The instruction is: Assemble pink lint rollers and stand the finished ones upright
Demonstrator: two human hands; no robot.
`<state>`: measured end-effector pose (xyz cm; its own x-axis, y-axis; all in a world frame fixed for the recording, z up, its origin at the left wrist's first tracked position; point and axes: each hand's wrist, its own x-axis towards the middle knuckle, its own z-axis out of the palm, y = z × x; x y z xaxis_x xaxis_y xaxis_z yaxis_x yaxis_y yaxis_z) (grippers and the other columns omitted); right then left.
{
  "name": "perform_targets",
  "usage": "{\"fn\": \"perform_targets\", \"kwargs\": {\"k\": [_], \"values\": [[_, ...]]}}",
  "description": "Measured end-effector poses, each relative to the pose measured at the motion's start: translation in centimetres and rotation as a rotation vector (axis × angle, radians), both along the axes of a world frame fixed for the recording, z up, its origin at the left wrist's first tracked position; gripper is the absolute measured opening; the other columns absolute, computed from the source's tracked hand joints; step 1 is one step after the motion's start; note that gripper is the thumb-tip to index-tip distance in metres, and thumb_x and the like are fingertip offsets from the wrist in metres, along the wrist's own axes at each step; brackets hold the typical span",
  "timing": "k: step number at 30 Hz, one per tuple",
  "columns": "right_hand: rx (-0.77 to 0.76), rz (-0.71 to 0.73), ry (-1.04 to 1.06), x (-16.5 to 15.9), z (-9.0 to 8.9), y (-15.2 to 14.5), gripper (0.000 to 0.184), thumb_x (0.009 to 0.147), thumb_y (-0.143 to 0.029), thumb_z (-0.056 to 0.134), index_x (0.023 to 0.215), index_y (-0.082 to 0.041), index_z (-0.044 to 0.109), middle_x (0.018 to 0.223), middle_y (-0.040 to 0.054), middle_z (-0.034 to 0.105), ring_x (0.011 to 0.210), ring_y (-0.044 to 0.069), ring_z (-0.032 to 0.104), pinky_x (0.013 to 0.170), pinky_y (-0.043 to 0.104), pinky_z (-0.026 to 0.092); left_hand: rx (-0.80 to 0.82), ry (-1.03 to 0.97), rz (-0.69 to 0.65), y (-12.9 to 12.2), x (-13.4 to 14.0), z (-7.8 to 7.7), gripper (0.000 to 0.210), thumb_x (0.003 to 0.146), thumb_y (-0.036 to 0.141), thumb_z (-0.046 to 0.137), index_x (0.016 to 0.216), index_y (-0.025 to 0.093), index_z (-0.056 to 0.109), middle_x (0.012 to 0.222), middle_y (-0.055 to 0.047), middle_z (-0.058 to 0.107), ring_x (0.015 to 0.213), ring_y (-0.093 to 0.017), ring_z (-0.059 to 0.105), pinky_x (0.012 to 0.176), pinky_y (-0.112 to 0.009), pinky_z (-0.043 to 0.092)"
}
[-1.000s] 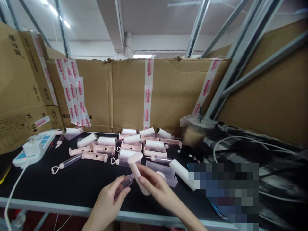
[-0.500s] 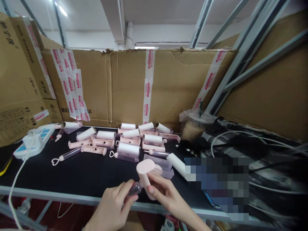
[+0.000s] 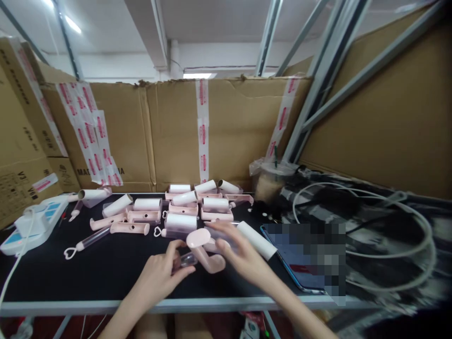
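My left hand (image 3: 160,268) is closed round the clear handle (image 3: 188,259) of a pink lint roller frame (image 3: 205,256), held above the front of the table. The frame's rounded end plate faces up and its other end points right. Just behind and right of it is my right hand (image 3: 238,249), fingers stretched out and thumb apart. It partly hides a clear cover lying beneath. A white sticky roll (image 3: 257,240) lies slanted to the right of that hand. Behind my hands, another white roll (image 3: 181,221) rests on a clear cover with a heart-shaped loop (image 3: 157,231).
Several pink frames (image 3: 130,228), rolls and covers lie along the back, before a cardboard wall (image 3: 173,127). A phone (image 3: 296,263), a drink cup (image 3: 268,186) and a coiled white cable (image 3: 429,245) are on the right. A power strip (image 3: 52,221) is at left.
My right hand has let go of the pink frame and moved back, its fingers extending. The frame has tilted and stays with my left hand. The view has shifted right.
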<state>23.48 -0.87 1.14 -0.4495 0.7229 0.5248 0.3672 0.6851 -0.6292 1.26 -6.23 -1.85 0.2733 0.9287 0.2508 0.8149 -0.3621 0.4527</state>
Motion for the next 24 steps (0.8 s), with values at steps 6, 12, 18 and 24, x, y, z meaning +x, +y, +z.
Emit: {"fn": "perform_targets", "kwargs": {"k": [6, 12, 18, 24], "values": [[0.066, -0.252, -0.725, 5.4, 3.6, 5.5, 0.018, 0.081, -0.029, 0.051, 0.091, -0.021, 0.065, 0.098, 0.0073, 0.063, 0.094, 0.023, 0.057, 0.083, 0.032, 0.041, -0.036, -0.019, 0.066, 0.9, -4.1, -1.0, 0.032, 0.085, 0.044, 0.040, 0.106, 0.026, 0.057, 0.083, -0.001, 0.060, 0.078, -0.018, 0.058, 0.073, -0.029, 0.045], [-0.210, -0.484, -0.930, 9.2, 1.8, 6.8, 0.045, 0.067, -0.030, 0.063, 0.107, -0.012, 0.055, 0.089, 0.0139, 0.067, 0.078, 0.029, 0.064, 0.064, 0.032, 0.043, 0.008, 0.018, 0.000, 1.6, -4.6, -1.9, 0.032, 0.086, 0.043, 0.040, 0.098, 0.024, 0.062, 0.088, -0.004, 0.058, 0.085, -0.019, 0.055, 0.082, -0.035, 0.044], [-0.159, -0.468, -0.599, 10.5, 2.9, 4.9, 0.060, 0.081, -0.041, 0.050, 0.131, -0.015, 0.028, 0.097, 0.0118, 0.063, 0.083, 0.024, 0.062, 0.070, 0.033, 0.046, 0.274, 0.006, 0.068, 2.7, -3.9, -0.8, 0.052, 0.077, 0.049, 0.053, 0.120, 0.022, 0.049, 0.100, -0.007, 0.058, 0.101, -0.027, 0.050, 0.094, -0.049, 0.035], [-0.149, 0.056, 0.083, 2.5, 4.0, 2.6, 0.062, 0.084, -0.038, 0.052, 0.134, -0.023, 0.019, 0.117, 0.0105, 0.051, 0.103, 0.019, 0.055, 0.079, 0.031, 0.049, 0.048, -0.493, -0.122, 4.8, 1.6, 3.5, 0.054, 0.083, 0.047, 0.045, 0.131, 0.024, 0.033, 0.127, -0.011, 0.047, 0.115, -0.024, 0.046, 0.095, -0.042, 0.038]]}}
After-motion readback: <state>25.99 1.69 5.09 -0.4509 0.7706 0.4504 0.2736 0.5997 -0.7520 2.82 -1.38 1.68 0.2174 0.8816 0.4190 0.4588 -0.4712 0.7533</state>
